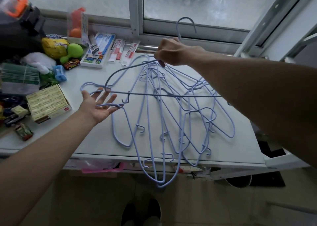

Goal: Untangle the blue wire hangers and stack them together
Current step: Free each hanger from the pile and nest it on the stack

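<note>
Several light blue wire hangers (171, 116) lie tangled in a loose fan on the white table (96, 140), their lower ends reaching past its front edge. My right hand (171, 53) is shut on the neck of one lifted hanger (154, 94); its hook (186, 25) sticks up in front of the window. That hanger's frame stretches across above the pile. My left hand (98, 106) is open, palm up, at the pile's left side. Its fingers touch the wires of a hanger (120, 122) whose hook curls just above them.
Clutter fills the table's left side: a box of small packets (48, 103), toy cars (71, 63), a green plush toy (72, 51), a blue sharpener (60, 73), stationery packs (99, 49). A frosted sliding window (205, 6) runs behind. The tiled floor (85, 200) lies below the table's front edge.
</note>
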Motion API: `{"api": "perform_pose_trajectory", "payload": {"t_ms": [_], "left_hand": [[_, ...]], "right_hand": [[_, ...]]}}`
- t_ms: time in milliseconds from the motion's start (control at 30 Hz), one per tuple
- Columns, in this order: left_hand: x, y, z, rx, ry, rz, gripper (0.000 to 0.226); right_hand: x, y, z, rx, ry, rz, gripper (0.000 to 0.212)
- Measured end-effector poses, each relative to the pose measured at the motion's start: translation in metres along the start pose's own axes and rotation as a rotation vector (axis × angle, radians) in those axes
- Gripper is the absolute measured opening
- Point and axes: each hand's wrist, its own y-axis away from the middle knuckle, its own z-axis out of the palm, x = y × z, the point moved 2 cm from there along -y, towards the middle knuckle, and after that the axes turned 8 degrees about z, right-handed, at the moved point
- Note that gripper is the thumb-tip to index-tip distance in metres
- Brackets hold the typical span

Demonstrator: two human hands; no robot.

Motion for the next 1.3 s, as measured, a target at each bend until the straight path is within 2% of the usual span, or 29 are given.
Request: {"api": "perform_pose_trajectory", "payload": {"t_ms": [200, 433, 667, 767, 933, 1000, 1133, 1200, 1300], "left_hand": [[-0.003, -0.002, 0.0, -0.025, 0.004, -0.024, 0.054], [-0.005, -0.005, 0.0, -0.001, 0.038, -0.041, 0.057], [-0.009, -0.005, 0.001, -0.011, 0.062, -0.047, 0.058], [-0.01, -0.003, 0.004, -0.012, 0.059, -0.044, 0.058], [-0.012, 0.001, 0.008, -0.013, 0.041, -0.065, 0.054], [-0.012, 0.002, 0.009, 0.009, 0.056, -0.077, 0.051], [-0.011, 0.0, 0.007, 0.111, 0.126, -0.036, 0.036], [-0.011, -0.003, 0.003, 0.144, 0.155, -0.007, 0.04], [-0.019, 0.002, 0.001, 0.16, 0.191, -0.015, 0.047]], "right_hand": [[-0.025, 0.001, 0.009, 0.006, 0.143, -0.124, 0.032], [-0.047, 0.015, 0.037, -0.061, 0.591, -0.367, 0.03], [-0.067, 0.041, 0.092, -0.159, 0.86, -0.862, 0.032], [-0.071, 0.054, 0.115, -0.192, 0.883, -1.0, 0.032], [-0.084, 0.059, 0.131, -0.227, 0.889, -1.052, 0.011], [-0.089, 0.06, 0.133, -0.245, 0.901, -1.043, 0.008], [-0.092, 0.062, 0.137, -0.265, 0.914, -1.016, 0.006], [-0.091, 0.065, 0.136, -0.251, 0.916, -1.026, 0.008], [-0.081, 0.08, 0.129, -0.245, 0.964, -1.032, 0.023]]}}
